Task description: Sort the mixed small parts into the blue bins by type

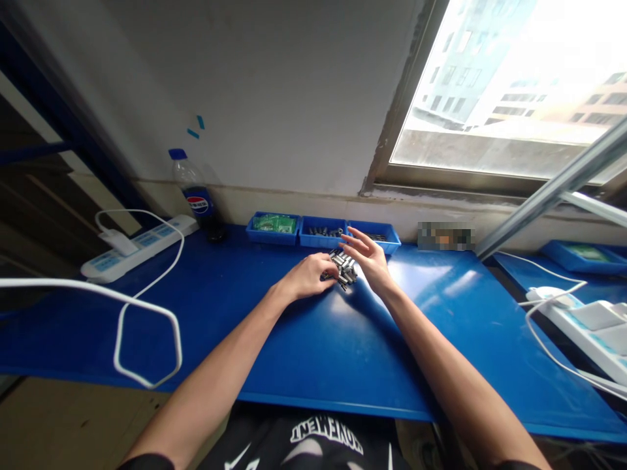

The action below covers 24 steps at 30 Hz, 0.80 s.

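Note:
A heap of small shiny metal pieces [347, 267], with some thin dark ones among them, lies on the blue table [313, 352]. My left hand [308, 277] is at the heap's left side, its fingers curled in against the metal pieces; what is between the fingertips is hidden. Over the right side of the heap, my right hand [371, 260] has its fingers apart and holds nothing. Its fingertips reach toward the right-hand blue bin [390, 247], which contains thin dark parts. Short metal parts sit in the middle blue bin [313, 240].
The left blue bin [251, 234] contains green packets. A cola bottle [198, 199] and a white power strip [142, 249] stand at the back left, with a white cable [177, 333] looping nearby. At right are a metal bar [539, 196] and another power strip [582, 333].

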Available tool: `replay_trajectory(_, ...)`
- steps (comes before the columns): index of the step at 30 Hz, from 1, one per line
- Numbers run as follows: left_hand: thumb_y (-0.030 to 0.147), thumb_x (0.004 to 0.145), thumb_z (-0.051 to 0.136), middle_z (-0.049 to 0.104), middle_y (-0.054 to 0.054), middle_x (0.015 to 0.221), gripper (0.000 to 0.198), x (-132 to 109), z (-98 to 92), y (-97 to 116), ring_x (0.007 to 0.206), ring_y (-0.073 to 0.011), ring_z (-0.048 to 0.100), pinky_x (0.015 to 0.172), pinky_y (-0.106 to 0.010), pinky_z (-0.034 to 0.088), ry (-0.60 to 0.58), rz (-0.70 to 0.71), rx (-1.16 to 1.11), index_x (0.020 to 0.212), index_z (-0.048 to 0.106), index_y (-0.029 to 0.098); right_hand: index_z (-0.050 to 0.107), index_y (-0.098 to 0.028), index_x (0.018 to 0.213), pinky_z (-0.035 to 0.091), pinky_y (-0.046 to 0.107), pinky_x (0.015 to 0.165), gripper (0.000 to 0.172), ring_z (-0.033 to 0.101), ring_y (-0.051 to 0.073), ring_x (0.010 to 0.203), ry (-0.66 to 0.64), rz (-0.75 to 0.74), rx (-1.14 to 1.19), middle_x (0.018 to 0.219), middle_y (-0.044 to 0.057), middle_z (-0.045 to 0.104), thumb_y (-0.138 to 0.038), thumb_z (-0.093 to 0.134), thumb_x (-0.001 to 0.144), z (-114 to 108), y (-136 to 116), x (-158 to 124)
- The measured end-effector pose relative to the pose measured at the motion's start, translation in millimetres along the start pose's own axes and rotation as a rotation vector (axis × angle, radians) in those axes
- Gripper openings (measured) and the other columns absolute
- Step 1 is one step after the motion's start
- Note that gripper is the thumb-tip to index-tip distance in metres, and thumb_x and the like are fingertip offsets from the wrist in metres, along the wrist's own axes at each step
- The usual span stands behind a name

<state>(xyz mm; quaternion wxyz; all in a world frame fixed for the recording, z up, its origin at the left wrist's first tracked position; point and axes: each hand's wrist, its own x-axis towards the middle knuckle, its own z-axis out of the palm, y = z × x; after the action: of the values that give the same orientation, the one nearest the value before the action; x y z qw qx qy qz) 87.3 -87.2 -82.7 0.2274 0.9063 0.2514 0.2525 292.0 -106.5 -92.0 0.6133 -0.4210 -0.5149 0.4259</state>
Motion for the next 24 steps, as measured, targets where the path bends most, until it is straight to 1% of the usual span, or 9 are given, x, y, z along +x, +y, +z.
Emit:
replay_trajectory(1, 0.016, 0.085, 0.073, 0.072, -0.007, 0.101, 0.012, 0.1, 1.6, 1.4, 0.093, -0.0201, 0.069, 0.082, -0.028, 0.055, -0.015, 0.016, -0.01, 0.094, 0.079, 0.019, 0.067, -0.027, 0.132, 0.055, 0.045, 0.104, 0.063, 0.073, 0.028, 0.114, -0.007, -0.004, 0.012, 0.128, 0.009, 0.074, -0.044, 0.087, 0.075, -1.0, 0.3, 0.1)
replay_trajectory(3, 0.015, 0.085, 0.073, 0.072, -0.007, 0.105, 0.014, 0.1, 4.9, 2.9, 0.098, -0.021, 0.069, 0.086, -0.029, 0.055, -0.044, 0.038, -0.029, 0.097, 0.08, 0.019, 0.066, -0.027, 0.133, 0.055, 0.046, 0.104, 0.061, 0.073, 0.028, 0.113, -0.008, -0.004, -0.012, 0.129, 0.009, 0.074, -0.044, 0.085, 0.077, -4.7, 1.5, -0.8)
replay_trajectory(6, 0.016, 0.085, 0.075, 0.071, -0.008, 0.108, 0.014, 0.1, 9.6, 2.8, 0.102, -0.022, 0.068, 0.089, -0.03, 0.055, -0.073, 0.048, -0.035, 0.098, 0.08, 0.02, 0.069, -0.025, 0.125, 0.058, 0.045, 0.094, 0.05, 0.075, 0.026, 0.099, 0.01, -0.005, -0.094, 0.121, 0.01, 0.076, -0.045, 0.08, 0.081, -11.9, 4.2, -3.1)
replay_trajectory(9, 0.017, 0.087, 0.075, 0.07, -0.008, 0.11, 0.014, 0.3, 14.1, 2.4, 0.102, -0.022, 0.067, 0.09, -0.031, 0.055, -0.079, 0.05, -0.019, 0.099, 0.08, 0.021, 0.07, -0.023, 0.119, 0.059, 0.042, 0.084, 0.044, 0.074, 0.024, 0.088, 0.022, -0.004, -0.139, 0.115, 0.011, 0.077, -0.047, 0.078, 0.082, -16.7, 5.8, -4.8)
replay_trajectory(15, 0.02, 0.092, 0.069, 0.065, -0.008, 0.107, 0.009, 0.3, 19.8, 5.5, 0.093, -0.021, 0.066, 0.08, -0.031, 0.054, -0.099, 0.038, 0.074, 0.098, 0.076, 0.019, 0.071, -0.022, 0.117, 0.057, 0.036, 0.076, 0.041, 0.071, 0.02, 0.08, 0.008, -0.005, -0.125, 0.106, 0.009, 0.078, -0.045, 0.076, 0.083, -15.6, 5.1, -5.8)
replay_trajectory(20, 0.021, 0.093, 0.068, 0.064, -0.008, 0.109, 0.014, 0.6, 18.0, 12.3, 0.092, -0.0198, 0.065, 0.078, -0.029, 0.052, -0.091, 0.046, 0.123, 0.106, 0.073, 0.021, 0.072, -0.023, 0.115, 0.056, 0.034, 0.074, 0.037, 0.069, 0.018, 0.076, 0.004, 0.007, -0.108, 0.098, 0.006, 0.078, -0.041, 0.075, 0.083, -15.8, 7.8, -6.3)
replay_trajectory(22, 0.023, 0.096, 0.065, 0.063, -0.007, 0.108, 0.011, 0.9, 17.4, 15.0, 0.09, -0.0188, 0.064, 0.075, -0.028, 0.051, -0.102, 0.044, 0.151, 0.102, 0.074, 0.02, 0.072, -0.023, 0.115, 0.056, 0.033, 0.074, 0.037, 0.068, 0.018, 0.076, 0.001, 0.015, -0.105, 0.097, 0.006, 0.078, -0.04, 0.075, 0.083, -16.2, 8.5, -6.6)
replay_trajectory(24, 0.024, 0.099, 0.06, 0.063, -0.007, 0.107, 0.014, 1.4, 17.6, 17.0, 0.086, -0.0179, 0.063, 0.074, -0.028, 0.051, -0.118, 0.034, 0.174, 0.097, 0.073, 0.02, 0.072, -0.023, 0.115, 0.056, 0.033, 0.073, 0.037, 0.069, 0.018, 0.076, 0.005, 0.023, -0.108, 0.097, 0.005, 0.078, -0.04, 0.075, 0.083, -16.4, 8.5, -7.0)
